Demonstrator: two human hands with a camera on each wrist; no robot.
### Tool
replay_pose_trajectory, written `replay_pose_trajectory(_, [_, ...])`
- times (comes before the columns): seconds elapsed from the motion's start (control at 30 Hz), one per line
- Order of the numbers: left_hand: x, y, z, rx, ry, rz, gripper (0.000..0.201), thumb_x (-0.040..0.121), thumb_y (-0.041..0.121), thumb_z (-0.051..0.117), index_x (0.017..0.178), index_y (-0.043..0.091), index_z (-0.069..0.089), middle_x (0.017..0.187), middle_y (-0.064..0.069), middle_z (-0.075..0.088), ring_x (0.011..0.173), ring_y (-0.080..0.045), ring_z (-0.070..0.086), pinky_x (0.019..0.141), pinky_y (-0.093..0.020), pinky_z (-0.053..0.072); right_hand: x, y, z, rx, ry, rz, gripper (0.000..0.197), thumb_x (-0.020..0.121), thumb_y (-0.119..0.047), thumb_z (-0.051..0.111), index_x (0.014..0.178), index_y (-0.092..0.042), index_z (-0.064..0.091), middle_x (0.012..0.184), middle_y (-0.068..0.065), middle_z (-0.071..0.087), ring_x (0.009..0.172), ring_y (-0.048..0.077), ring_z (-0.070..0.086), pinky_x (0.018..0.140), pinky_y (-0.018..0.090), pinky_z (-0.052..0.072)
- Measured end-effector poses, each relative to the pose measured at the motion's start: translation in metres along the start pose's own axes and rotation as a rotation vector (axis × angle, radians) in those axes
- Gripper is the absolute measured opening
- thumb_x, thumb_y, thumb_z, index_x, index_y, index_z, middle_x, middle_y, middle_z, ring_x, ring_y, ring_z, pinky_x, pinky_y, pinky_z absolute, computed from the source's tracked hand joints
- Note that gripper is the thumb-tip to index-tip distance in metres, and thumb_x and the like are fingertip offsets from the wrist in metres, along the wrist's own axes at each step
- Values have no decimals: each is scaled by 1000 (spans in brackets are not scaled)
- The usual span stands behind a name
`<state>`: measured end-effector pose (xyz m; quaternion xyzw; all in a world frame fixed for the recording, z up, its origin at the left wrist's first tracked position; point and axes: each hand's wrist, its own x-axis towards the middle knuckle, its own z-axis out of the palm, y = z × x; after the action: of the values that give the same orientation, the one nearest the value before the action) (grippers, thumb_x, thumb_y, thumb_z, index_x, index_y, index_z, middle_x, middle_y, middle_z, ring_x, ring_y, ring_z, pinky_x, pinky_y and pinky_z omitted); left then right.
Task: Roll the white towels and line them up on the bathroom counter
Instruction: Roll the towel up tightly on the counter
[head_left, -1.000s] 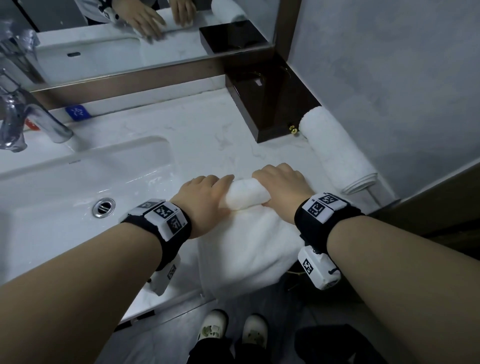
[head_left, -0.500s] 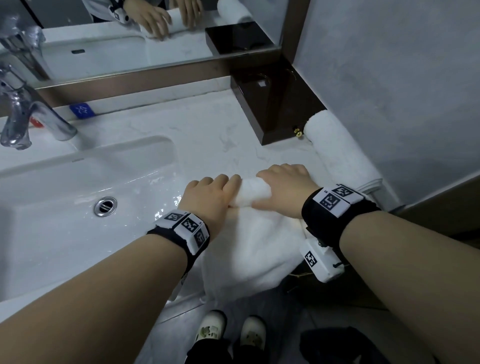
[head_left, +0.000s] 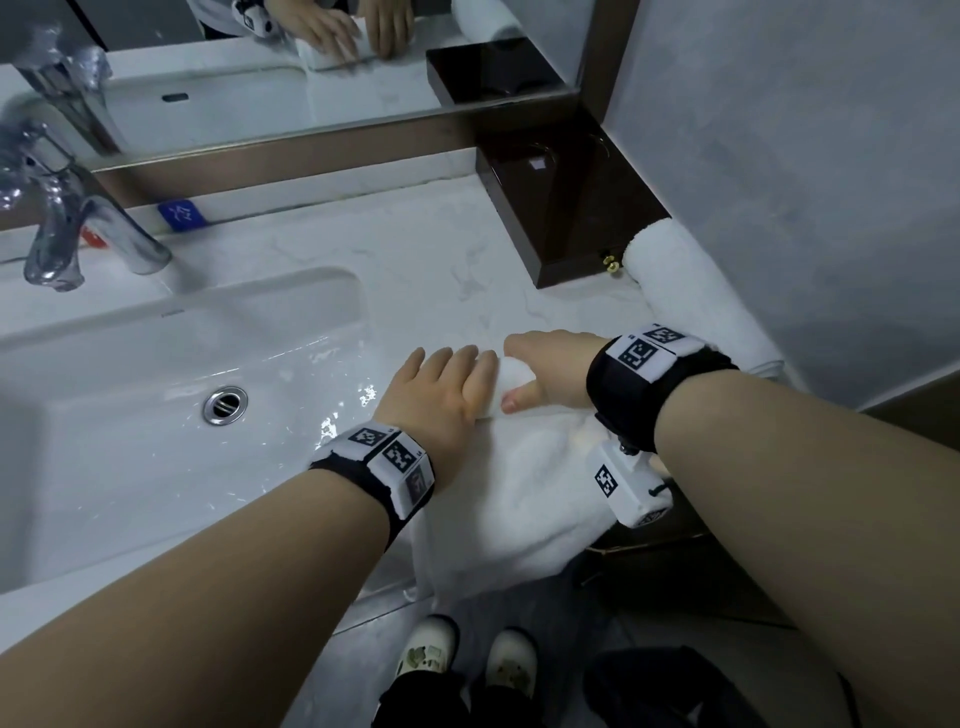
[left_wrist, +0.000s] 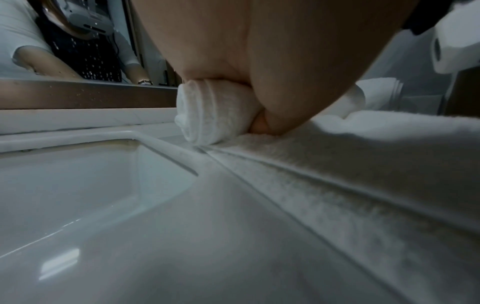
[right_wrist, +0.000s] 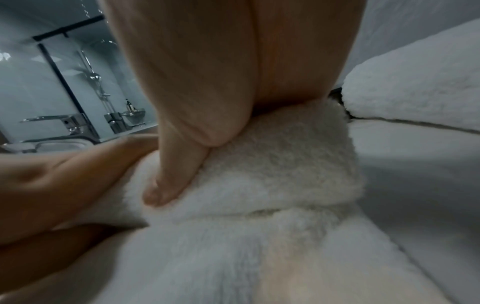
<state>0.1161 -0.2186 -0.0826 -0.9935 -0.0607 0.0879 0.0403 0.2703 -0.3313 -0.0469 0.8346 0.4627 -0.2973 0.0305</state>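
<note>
A white towel (head_left: 519, 493) lies on the marble counter (head_left: 415, 275), its near end hanging over the front edge. Its far end is wound into a tight roll (head_left: 511, 382), whose spiral end shows in the left wrist view (left_wrist: 215, 115). My left hand (head_left: 441, 395) presses on the roll's left part with fingers laid out straight. My right hand (head_left: 556, 369) wraps over the right part, its thumb (right_wrist: 168, 181) pushed against the near side of the roll (right_wrist: 285, 164). A finished rolled towel (head_left: 691, 296) lies along the right wall.
The sink basin (head_left: 156, 415) with wet patches sits just left of the towel, and the chrome faucet (head_left: 67, 228) stands at the far left. A dark wooden box (head_left: 566, 208) fills the back right corner under the mirror (head_left: 311, 78). The grey wall (head_left: 805, 156) bounds the right side.
My left hand has slid right until it almost meets the right hand, and its fingers have flattened out. Less of the roll shows between the hands.
</note>
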Motion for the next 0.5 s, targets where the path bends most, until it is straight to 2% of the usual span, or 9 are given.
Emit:
replay_pose_trajectory(0.1, [-1, -5, -3, -102, 2, 21, 84, 85, 27, 51, 155, 15, 5, 157, -3, 22, 142, -24, 28, 117, -36, 17, 3, 1, 9, -94, 57, -8, 43, 80, -63, 57, 95, -32, 32, 93, -12, 44, 87, 20, 48, 75, 40, 39])
replay_pose_trajectory(0.2, [1, -13, -11, -320, -4, 0, 70, 95, 36, 48, 155, 19, 16, 155, -1, 33, 138, -23, 36, 112, -31, 26, 4, 0, 20, -169, 139, -20, 46, 79, -64, 57, 104, -31, 37, 93, -15, 37, 85, 18, 41, 71, 38, 31])
replay_pose_trajectory(0.27, [3, -19, -19, -476, -70, -41, 65, 98, 44, 46, 155, 21, 22, 153, 0, 37, 136, -22, 38, 109, -31, 28, 2, 0, 29, -220, 216, -20, 50, 79, -63, 57, 111, -30, 38, 96, -14, 36, 84, 18, 37, 69, 38, 28])
replay_pose_trajectory(0.33, [6, -27, -27, -576, -190, -84, 62, 99, 43, 46, 153, 23, 26, 151, 0, 39, 135, -21, 39, 106, -30, 28, -2, 0, 36, -253, 302, -42, 47, 80, -61, 57, 110, -30, 38, 100, -12, 42, 81, 18, 34, 67, 37, 25])
replay_pose_trajectory(0.43, [11, -32, -35, -618, -307, -98, 56, 97, 46, 48, 147, 24, 37, 140, 0, 47, 126, -20, 46, 101, -31, 34, -9, -1, 45, -292, 411, -75, 42, 82, -57, 59, 105, -28, 39, 103, -10, 47, 80, 18, 33, 66, 37, 22])
replay_pose_trajectory(0.5, [14, -30, -38, -615, -339, -90, 53, 95, 48, 51, 142, 25, 43, 132, 0, 50, 119, -20, 49, 99, -34, 38, -15, -2, 51, -314, 487, -94, 40, 82, -54, 62, 104, -25, 44, 103, -8, 51, 80, 21, 40, 67, 36, 24])
